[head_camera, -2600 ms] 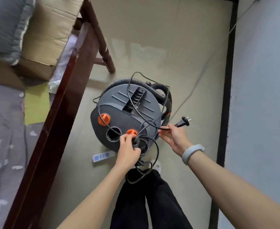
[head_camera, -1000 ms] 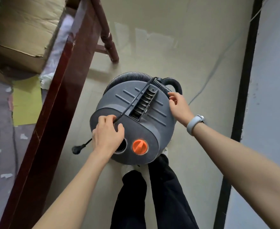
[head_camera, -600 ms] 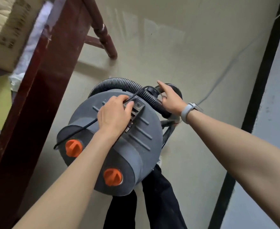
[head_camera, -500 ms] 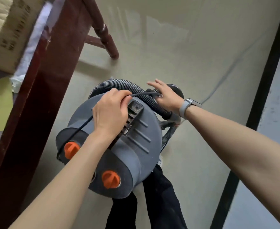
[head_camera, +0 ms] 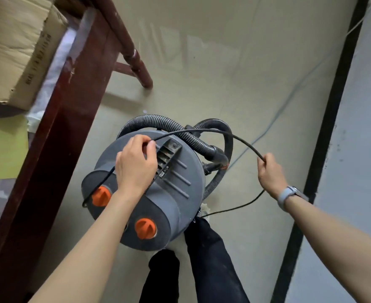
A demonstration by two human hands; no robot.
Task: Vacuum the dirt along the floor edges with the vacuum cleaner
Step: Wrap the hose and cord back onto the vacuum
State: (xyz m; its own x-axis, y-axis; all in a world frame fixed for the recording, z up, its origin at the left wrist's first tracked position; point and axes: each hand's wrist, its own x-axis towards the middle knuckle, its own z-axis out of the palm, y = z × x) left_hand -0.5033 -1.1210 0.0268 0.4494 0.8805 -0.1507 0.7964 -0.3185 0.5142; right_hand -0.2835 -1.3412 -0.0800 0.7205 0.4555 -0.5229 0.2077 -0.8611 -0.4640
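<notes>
A gray canister vacuum cleaner (head_camera: pixel 158 193) is sitting on the beige floor (head_camera: pixel 234 73) between a dark red wooden bed frame (head_camera: pixel 55 127) and a black baseboard (head_camera: pixel 324 119), its long axis running from the two orange knobs (head_camera: pixel 146 228) near the person's legs toward the ribbed hose (head_camera: pixel 158 121) coiled at the far end. The left hand (head_camera: pixel 136 165) is resting on the vacuum's top, thumb and forefinger pinching the black power cord (head_camera: pixel 202 130). The cord is arching over the hose to the right hand (head_camera: pixel 269 173), which is gripping it in a closed fist, raised well apart from the canister beside the baseboard. A cardboard box (head_camera: pixel 16 51) is lying on the bed at upper left.
</notes>
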